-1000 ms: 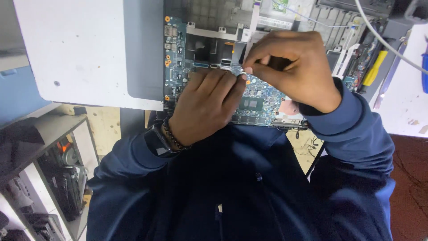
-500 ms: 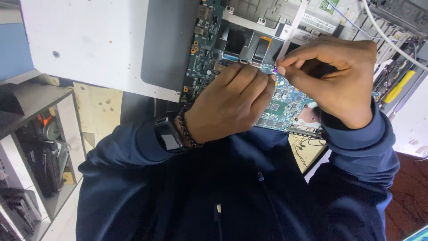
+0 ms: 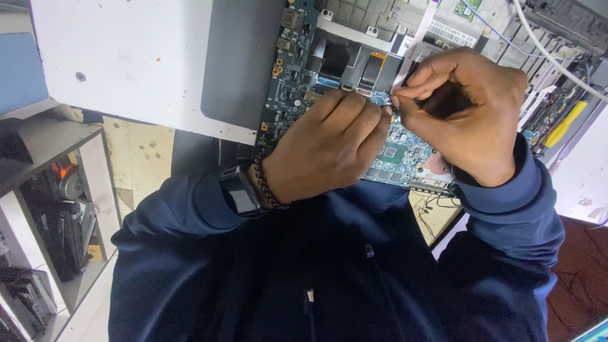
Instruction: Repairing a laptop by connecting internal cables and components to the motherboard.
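I see the white counter (image 3: 126, 69) filling the upper left of my view, with a small dark spot on its bare top. A dark grey panel (image 3: 244, 60) lies on it, just beside the board. Below the counter on my left stands a shelf unit (image 3: 44, 209) packed with dark gear that I cannot make out.

The green-blue circuit board (image 3: 288, 82) lies on the counter straight ahead, packed with chips and small gold parts, and both my hands are over its middle. Past it sits a grey metal frame (image 3: 373, 16) with a flat white ribbon cable (image 3: 415, 38) running down toward my right hand. A thin white cable (image 3: 551, 54) curves across the upper right, and a yellow-handled tool (image 3: 563, 123) lies tilted at the far right edge.

My left hand (image 3: 329, 149) rests knuckles-up over the board, its fingers (image 3: 364, 120) held close together and stretched forward until their tips meet my right hand. A dark watch (image 3: 239, 190) and a bead bracelet (image 3: 266, 187) sit on that wrist; I cannot tell whether these fingers hold anything.

My right hand (image 3: 465, 117) is curled, thumb and forefinger (image 3: 411, 92) pinched narrowly together at the meeting point above the board. Something tiny seems caught there, too small for me to name.
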